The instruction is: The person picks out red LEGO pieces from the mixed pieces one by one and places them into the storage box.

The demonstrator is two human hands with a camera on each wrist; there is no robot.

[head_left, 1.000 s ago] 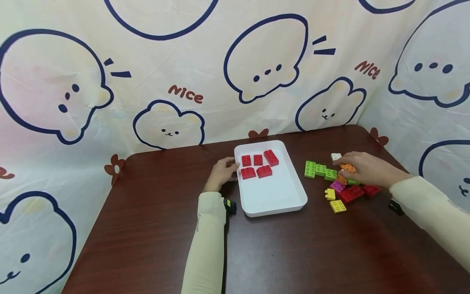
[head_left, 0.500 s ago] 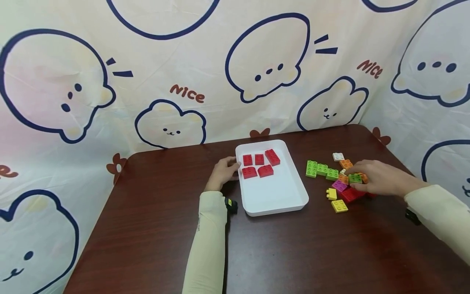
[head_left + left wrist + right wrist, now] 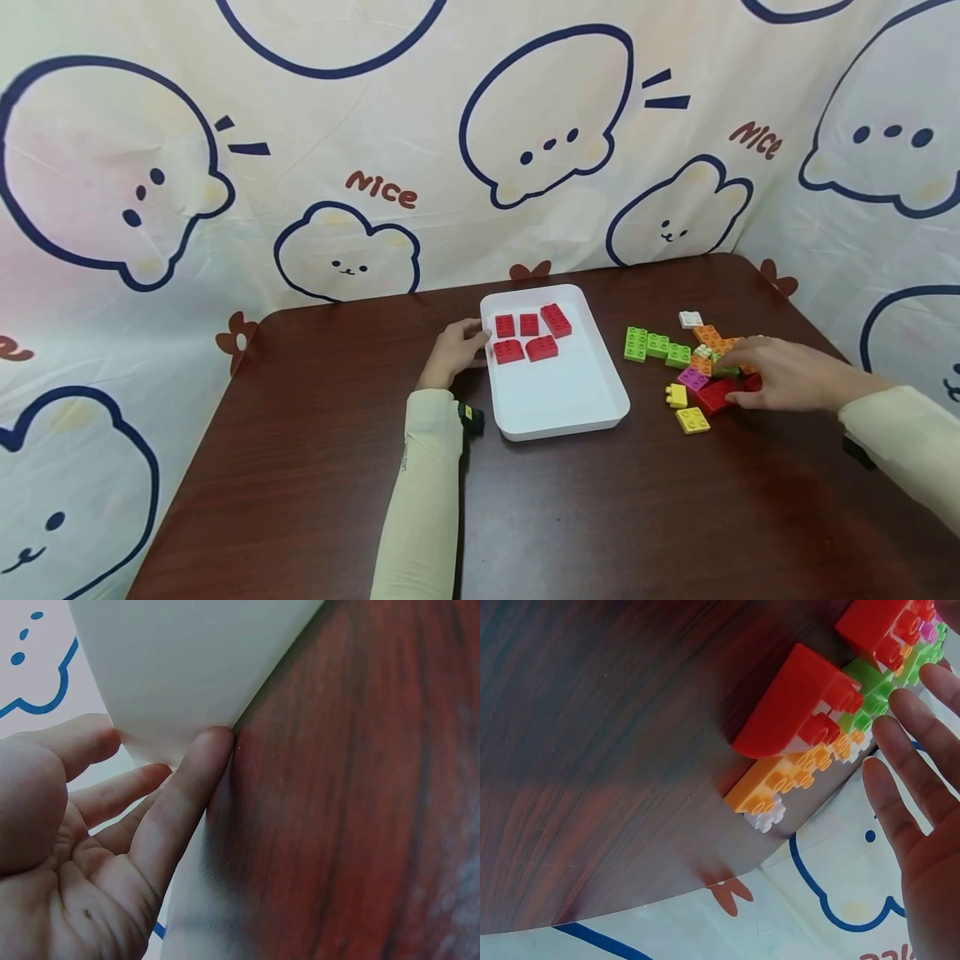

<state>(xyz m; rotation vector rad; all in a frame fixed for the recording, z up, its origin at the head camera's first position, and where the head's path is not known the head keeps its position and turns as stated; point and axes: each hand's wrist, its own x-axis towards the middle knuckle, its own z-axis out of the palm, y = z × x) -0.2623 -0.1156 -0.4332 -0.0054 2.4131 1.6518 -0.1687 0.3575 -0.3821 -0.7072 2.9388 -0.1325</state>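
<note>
In the head view, my left hand (image 3: pixel 452 350) rests at the left side of the white tray (image 3: pixel 558 402). The left wrist view shows its extended fingers (image 3: pixel 180 799) touching the tray's outer wall (image 3: pixel 180 667). My right hand (image 3: pixel 795 372) hovers at the right side of a brick pile, over the red bricks. In the right wrist view its fingers (image 3: pixel 922 754) are spread and grip nothing. Beside them are a rounded red block (image 3: pixel 787 705), a red brick (image 3: pixel 874 634), a green brick (image 3: pixel 866 686) and orange bricks (image 3: pixel 761 784). The hand partly hides the pile in the head view.
Several red bricks (image 3: pixel 542 347) lie inside the tray toward its far end. Green bricks (image 3: pixel 657 345), a white brick (image 3: pixel 690 319), a magenta brick (image 3: pixel 692 379) and yellow bricks (image 3: pixel 692 420) lie loose on the brown table (image 3: pixel 600 517). A printed curtain (image 3: pixel 435 250) hangs behind.
My right hand has shifted right and nearer to me, from the white and orange bricks to the red ones. The left hand stays at the tray.
</note>
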